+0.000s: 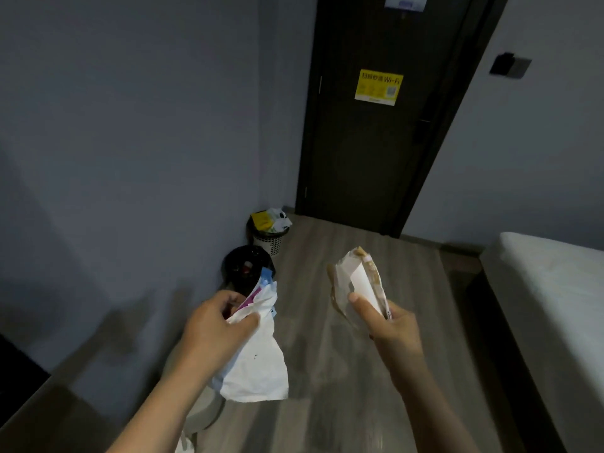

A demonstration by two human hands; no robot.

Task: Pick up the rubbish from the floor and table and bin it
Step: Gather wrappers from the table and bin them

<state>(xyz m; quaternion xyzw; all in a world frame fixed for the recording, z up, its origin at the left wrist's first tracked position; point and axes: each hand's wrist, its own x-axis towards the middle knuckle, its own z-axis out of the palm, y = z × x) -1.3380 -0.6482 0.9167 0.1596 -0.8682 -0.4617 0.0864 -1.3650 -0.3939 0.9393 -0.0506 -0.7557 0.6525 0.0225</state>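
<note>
Left hand (222, 318) was clenched on the neck of a white bag (258, 354), thumb across the front. Pink and blue packaging poked out of the top, and the rest of the bag hung below the fist. Right hand (389, 325) was pinching a clear wrapper (359, 282) with white paper folded inside, thumb on the near face. It was held upright, right of the bag and well apart from it. Black bin (245, 268) stood against the left wall just beyond the left hand, its near edge hidden by the bag's top, with something red inside. Mesh basket (271, 240) sat farther off in the corner, heaped above its rim with yellow and white rubbish. Dark door (369, 158) was at the far end with a yellow Wi-Fi sticker (379, 87) on it. Bed (555, 289) ran along the right. Wood floor (327, 403) lay underneath.
</note>
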